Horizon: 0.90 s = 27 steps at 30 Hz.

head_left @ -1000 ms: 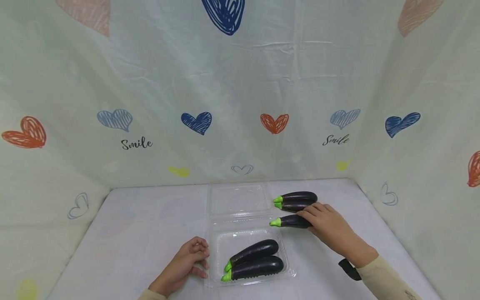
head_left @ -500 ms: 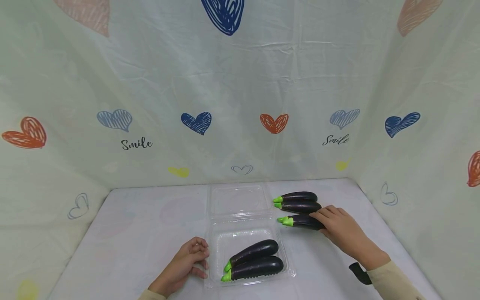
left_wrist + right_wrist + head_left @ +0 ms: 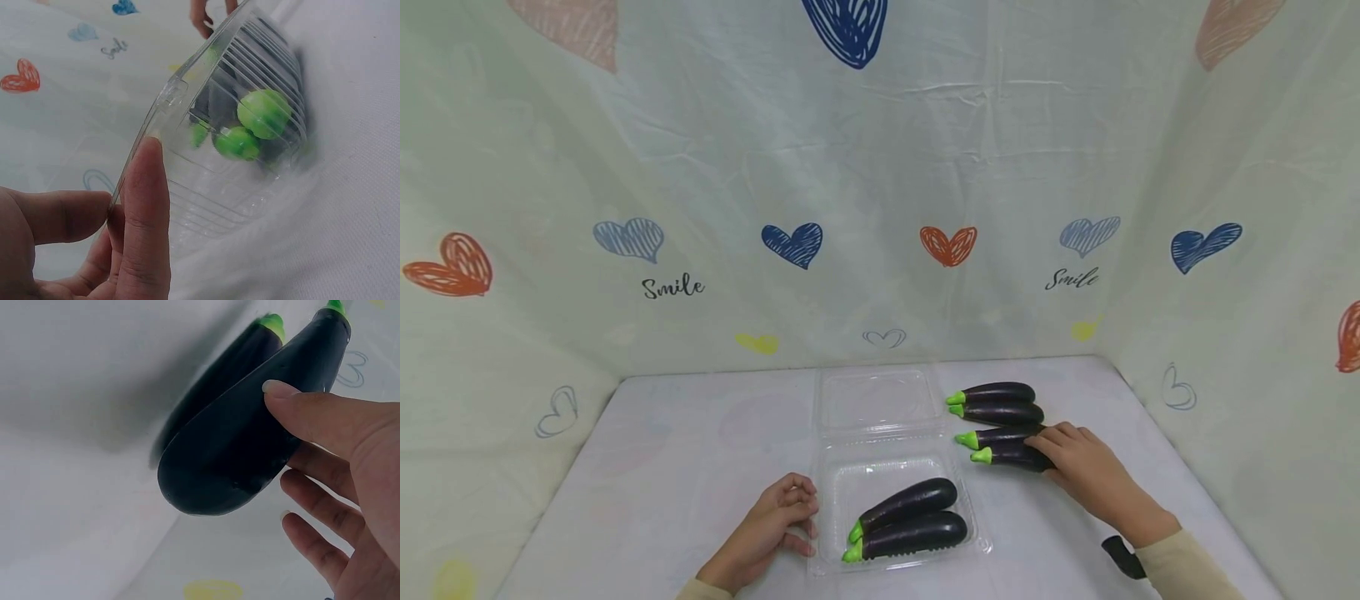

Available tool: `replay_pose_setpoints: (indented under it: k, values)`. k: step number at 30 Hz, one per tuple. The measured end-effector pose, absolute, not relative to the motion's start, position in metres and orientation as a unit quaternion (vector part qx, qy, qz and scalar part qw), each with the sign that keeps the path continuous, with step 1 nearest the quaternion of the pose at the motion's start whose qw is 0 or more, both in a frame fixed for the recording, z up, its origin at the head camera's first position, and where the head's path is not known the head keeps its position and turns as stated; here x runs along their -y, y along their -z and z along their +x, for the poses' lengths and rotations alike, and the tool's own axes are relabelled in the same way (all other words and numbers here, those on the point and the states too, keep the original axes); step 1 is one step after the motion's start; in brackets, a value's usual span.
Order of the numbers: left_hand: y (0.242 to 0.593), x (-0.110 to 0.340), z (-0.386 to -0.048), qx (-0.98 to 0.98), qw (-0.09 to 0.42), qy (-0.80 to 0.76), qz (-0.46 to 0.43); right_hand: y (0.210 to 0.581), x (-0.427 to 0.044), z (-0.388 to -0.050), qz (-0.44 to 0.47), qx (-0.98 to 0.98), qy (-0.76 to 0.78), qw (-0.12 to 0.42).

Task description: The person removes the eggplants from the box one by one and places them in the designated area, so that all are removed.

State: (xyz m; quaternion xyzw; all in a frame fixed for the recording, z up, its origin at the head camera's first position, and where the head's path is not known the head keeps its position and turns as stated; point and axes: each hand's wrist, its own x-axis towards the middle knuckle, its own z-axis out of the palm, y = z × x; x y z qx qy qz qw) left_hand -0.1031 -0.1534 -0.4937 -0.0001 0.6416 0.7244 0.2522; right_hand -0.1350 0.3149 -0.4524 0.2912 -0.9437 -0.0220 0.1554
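Note:
My left hand [image 3: 775,521] pinches the left rim of an open clear plastic container [image 3: 831,565]; in the left wrist view, the fingers and thumb of that hand [image 3: 137,237] hold its edge. Two dark eggplants [image 3: 912,500] with green stems lie in its near half. Right of the container, my right hand [image 3: 1093,475] is over the blunt ends of two more eggplants [image 3: 1009,455], lying side by side. The right wrist view has the right hand [image 3: 350,469] gripping one eggplant [image 3: 231,450] between thumb and fingers, with another [image 3: 219,381] beside it.
Another pair of eggplants [image 3: 1000,393] lies behind the right hand, stems pointing left. The container's flat lid [image 3: 876,400] extends toward the back edge of the white table [image 3: 700,458]. A cloth printed with hearts hangs behind and at both sides.
My right hand has moved a little to the right and toward me. The eggplants under it have shifted right, and two now show separately. My left hand and the container stay put.

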Motion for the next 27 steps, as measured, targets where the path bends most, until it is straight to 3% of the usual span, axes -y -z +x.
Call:
replay_pose_setpoints:
  k: [27]
  values:
    - [0.495, 0.152, -0.103, -0.647, 0.248, -0.721, -0.007, 0.474, -0.305, -0.138, 0.279, 0.951, 0.042, 0.126]
